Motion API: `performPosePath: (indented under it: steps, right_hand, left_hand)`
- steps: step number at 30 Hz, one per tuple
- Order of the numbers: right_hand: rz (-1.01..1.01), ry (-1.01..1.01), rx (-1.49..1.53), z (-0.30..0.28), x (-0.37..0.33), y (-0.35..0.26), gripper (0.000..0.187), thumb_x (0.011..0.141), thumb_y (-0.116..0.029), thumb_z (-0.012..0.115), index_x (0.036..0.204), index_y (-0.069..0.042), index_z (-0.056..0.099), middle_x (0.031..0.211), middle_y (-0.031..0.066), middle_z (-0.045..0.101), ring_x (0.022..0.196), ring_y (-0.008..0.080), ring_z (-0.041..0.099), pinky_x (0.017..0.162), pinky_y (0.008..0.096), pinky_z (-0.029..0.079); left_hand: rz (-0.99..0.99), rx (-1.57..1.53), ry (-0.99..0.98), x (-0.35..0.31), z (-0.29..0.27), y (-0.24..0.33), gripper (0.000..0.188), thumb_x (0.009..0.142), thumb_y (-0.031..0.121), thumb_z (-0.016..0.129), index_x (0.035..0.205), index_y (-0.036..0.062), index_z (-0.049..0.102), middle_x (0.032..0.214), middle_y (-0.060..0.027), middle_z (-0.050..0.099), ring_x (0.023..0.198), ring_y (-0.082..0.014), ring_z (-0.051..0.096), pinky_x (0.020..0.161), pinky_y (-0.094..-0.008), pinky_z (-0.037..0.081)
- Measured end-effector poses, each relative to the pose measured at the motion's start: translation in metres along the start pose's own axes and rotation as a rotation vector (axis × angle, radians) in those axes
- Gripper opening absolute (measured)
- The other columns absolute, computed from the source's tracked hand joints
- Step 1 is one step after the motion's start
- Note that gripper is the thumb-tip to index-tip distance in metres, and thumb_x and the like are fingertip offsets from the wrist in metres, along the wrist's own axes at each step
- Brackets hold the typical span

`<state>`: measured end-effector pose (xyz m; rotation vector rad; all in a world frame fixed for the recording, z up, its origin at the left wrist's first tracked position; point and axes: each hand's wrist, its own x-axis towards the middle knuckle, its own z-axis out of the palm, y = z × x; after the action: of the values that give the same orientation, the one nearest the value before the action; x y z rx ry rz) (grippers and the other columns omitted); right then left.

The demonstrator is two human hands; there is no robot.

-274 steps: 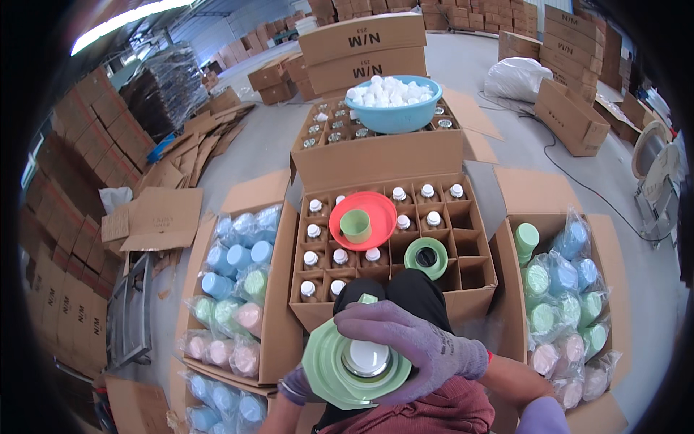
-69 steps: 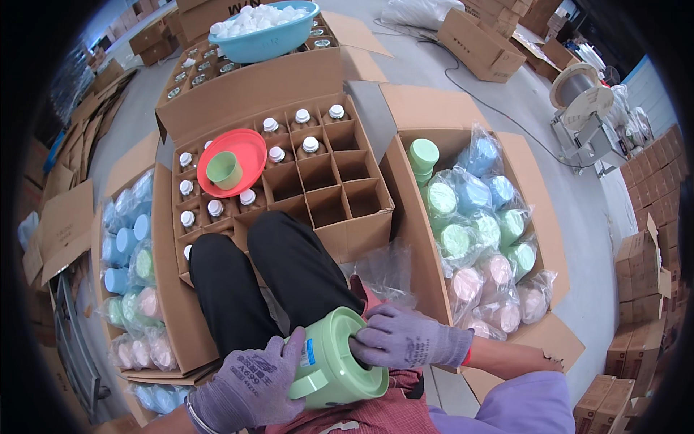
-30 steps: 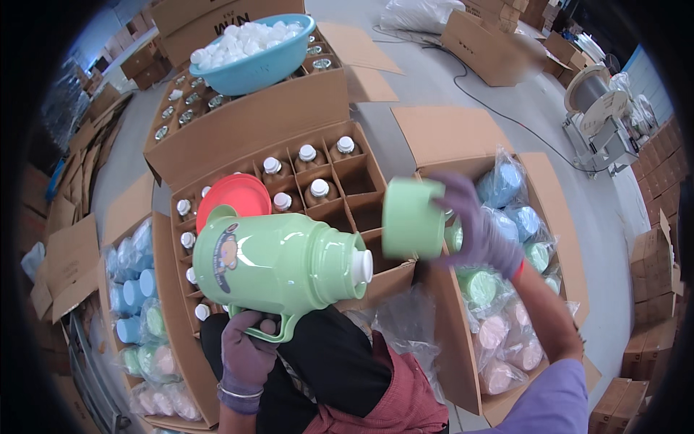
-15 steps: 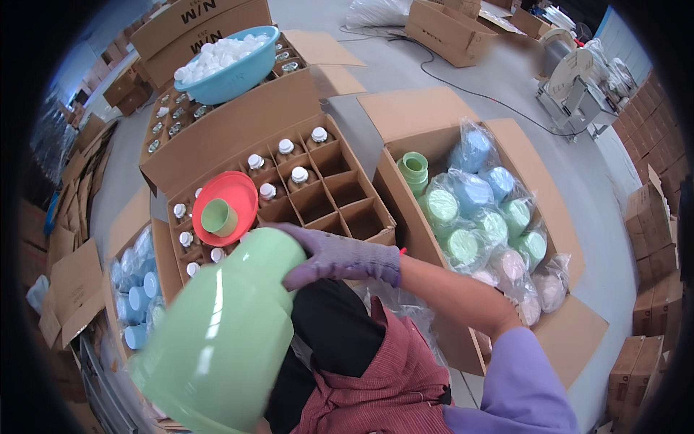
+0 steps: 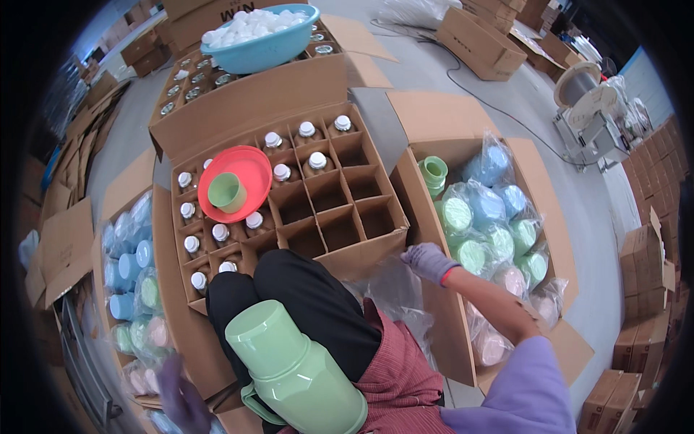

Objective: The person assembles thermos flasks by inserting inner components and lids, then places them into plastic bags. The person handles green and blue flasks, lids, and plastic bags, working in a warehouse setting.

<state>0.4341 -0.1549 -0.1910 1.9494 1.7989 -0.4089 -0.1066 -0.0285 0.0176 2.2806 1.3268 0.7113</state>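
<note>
A pale green thermos jug (image 5: 303,380) with a handle lies tilted across my lap, untouched by either hand. My right hand (image 5: 431,263), in a grey-purple glove, is at the near left wall of the right carton. Its fingers are closed at the upper edge of a clear plastic bag (image 5: 394,293), which hangs between the cartons. My left hand (image 5: 181,394), also gloved, is low at the left beside the left carton; motion blur hides how its fingers are set. In front, a red round dish (image 5: 255,163) with a green cup (image 5: 227,192) in it rests on white-capped bottles.
The divided carton (image 5: 394,217) holds several bottles (image 5: 318,160) and some vacant cells. Bagged green, blue and pink cups (image 5: 486,202) fill the right carton (image 5: 557,246); similar ones (image 5: 129,266) are at left. Farther off stand a blue basin (image 5: 260,43) of white caps and a machine (image 5: 589,123).
The green thermos jug has come down onto my lap, and my right hand has let go of it and moved right to the plastic bag. My left hand now shows at lower left.
</note>
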Motion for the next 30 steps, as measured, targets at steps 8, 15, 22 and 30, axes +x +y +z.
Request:
performPosePath:
  steps: [8,15,22,30]
  right_hand:
    - [-0.568,0.809,0.294,-0.24,-0.071,-0.002,0.023,0.079,-0.009,0.066,0.101,-0.016,0.066,0.125,0.0092,0.061,0.112,0.0289,0.06,0.095,0.0414,0.049]
    - [0.05,1.228,1.506,-0.224,-0.094,-0.071,0.061,0.086,0.001,0.064,0.143,-0.006,0.044,0.135,0.0183,0.053,0.122,0.0308,0.055,0.099,0.0414,0.048]
    - [-0.196,0.934,1.748,-0.222,0.02,-0.157,0.055,0.087,-0.007,0.071,0.137,0.002,0.051,0.117,0.0078,0.065,0.11,0.0159,0.06,0.097,0.0308,0.048]
    - [-0.053,1.107,1.272,-0.14,-0.06,-0.18,0.033,0.083,-0.015,0.068,0.112,-0.001,0.06,0.116,0.0177,0.059,0.11,0.0334,0.059,0.107,0.0491,0.042]
  left_hand:
    - [0.612,-0.313,-0.549,0.236,0.132,0.148,0.084,0.082,0.022,0.075,0.154,0.0055,0.034,0.158,-0.0203,0.033,0.148,-0.0323,0.029,0.121,-0.0439,0.023]
    - [0.011,-0.9,-0.575,0.253,0.188,0.133,0.04,0.097,0.025,0.064,0.127,-0.0016,0.064,0.109,-0.0038,0.07,0.1,-0.0104,0.062,0.09,-0.0271,0.05]
    - [0.131,-1.029,-0.025,0.15,0.133,0.044,0.029,0.093,0.008,0.062,0.12,-0.0028,0.064,0.117,-0.01,0.069,0.11,-0.0208,0.066,0.094,-0.0327,0.053]
    - [-0.17,-0.737,-0.119,-0.004,0.087,0.032,0.052,0.094,0.032,0.056,0.128,-0.0079,0.062,0.117,-0.0194,0.071,0.106,-0.026,0.069,0.096,-0.0367,0.052]
